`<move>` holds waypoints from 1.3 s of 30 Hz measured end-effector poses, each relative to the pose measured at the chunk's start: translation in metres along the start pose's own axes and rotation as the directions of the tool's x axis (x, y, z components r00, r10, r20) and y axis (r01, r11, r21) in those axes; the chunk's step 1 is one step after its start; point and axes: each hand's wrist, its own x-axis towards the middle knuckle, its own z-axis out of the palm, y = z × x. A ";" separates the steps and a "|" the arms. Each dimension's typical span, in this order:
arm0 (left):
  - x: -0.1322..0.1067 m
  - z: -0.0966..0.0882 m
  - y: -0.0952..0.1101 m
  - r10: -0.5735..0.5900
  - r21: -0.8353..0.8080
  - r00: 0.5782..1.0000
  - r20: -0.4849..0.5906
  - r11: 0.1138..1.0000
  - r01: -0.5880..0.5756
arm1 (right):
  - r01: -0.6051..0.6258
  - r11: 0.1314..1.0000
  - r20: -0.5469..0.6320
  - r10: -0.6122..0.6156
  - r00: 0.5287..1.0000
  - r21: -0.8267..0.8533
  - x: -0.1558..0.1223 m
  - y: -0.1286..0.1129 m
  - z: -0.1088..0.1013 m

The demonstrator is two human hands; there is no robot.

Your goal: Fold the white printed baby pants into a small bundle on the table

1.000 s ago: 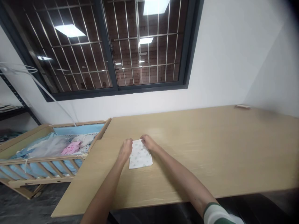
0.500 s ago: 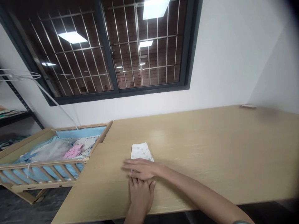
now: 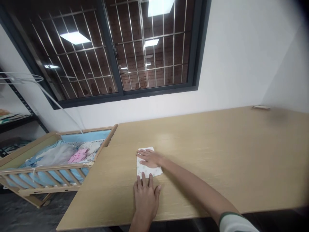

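Observation:
A small white folded cloth [image 3: 143, 169] with a faint print lies flat on the wooden table [image 3: 205, 151]. My right hand [image 3: 150, 158] rests palm down over its far half, fingers stretched out and pointing left. At the cloth's near edge, my left hand [image 3: 145, 195] lies flat with its fingers spread and fingertips touching the edge. Part of the cloth is hidden under the right hand.
To the left stands a wooden crib [image 3: 70, 170] with blue lining, holding a pink cloth [image 3: 78, 155] and white netting. A small flat object [image 3: 261, 107] sits at the table's far right corner. Behind are a barred window [image 3: 152, 48] and a shelf [image 3: 16, 123].
My right hand has slid away from my left fingers to the far part of the cloth, uncovering the near part. My left hand stays in about the same place.

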 end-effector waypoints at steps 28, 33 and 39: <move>0.048 -0.043 -0.089 0.216 -0.383 0.976 0.005 0.902 -0.198 | -0.109 0.985 -0.133 0.090 0.987 -0.136 -0.099 -0.076 -0.004; 0.036 -0.052 -0.091 0.228 -0.556 0.973 0.023 0.812 -0.177 | -0.167 0.986 -0.226 0.160 0.961 -0.010 -0.117 -0.077 0.006; 0.038 -0.044 -0.101 0.262 -0.619 0.965 0.009 0.759 -0.200 | -0.132 0.990 -0.260 0.140 0.955 0.047 -0.115 -0.069 -0.010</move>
